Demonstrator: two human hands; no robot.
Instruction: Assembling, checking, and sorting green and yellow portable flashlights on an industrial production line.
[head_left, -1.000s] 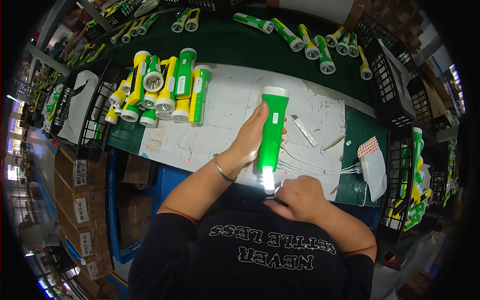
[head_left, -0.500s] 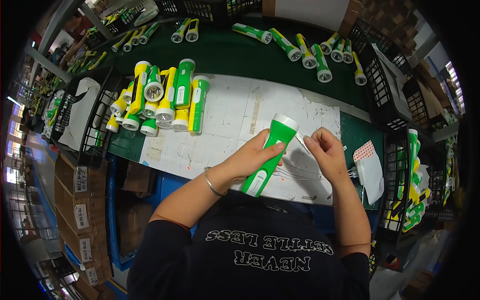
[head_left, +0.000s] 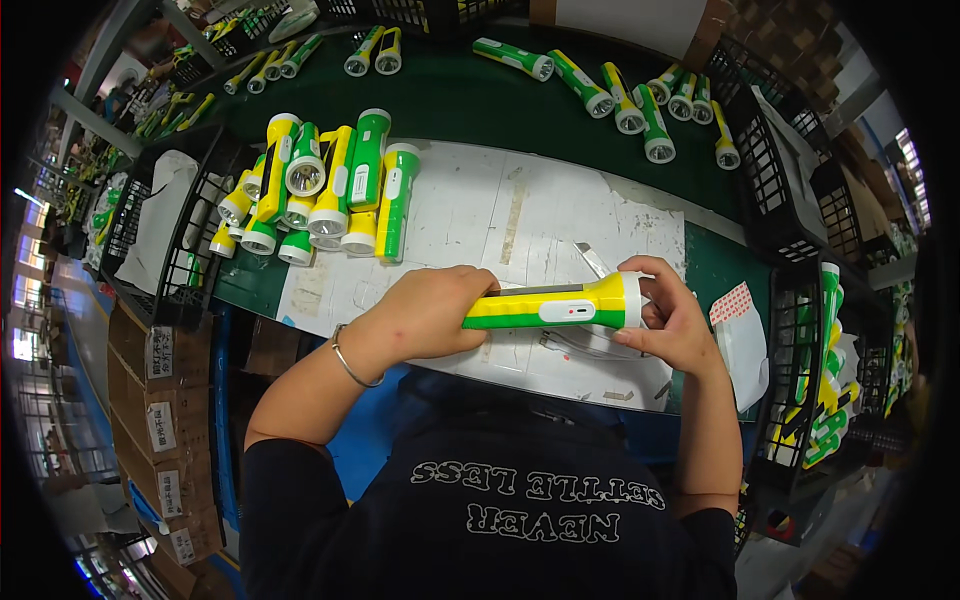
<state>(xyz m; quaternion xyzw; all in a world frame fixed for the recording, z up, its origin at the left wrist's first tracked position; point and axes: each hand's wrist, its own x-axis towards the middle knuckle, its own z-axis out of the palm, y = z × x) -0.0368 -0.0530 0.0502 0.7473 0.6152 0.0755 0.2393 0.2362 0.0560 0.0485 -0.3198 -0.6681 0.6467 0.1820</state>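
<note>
Outlined letters mark the shirt, labels the cartons.

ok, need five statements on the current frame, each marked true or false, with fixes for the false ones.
1. The left hand is around the tail end of the held flashlight. True.
2. The right hand is clear of that flashlight. False: it touches the head end.
3. A pile of flashlights sits left of the held one. True.
4. The bracelet is on the right arm. False: the bracelet is on the left.
5. The held flashlight shows yellow and green. True.
</note>
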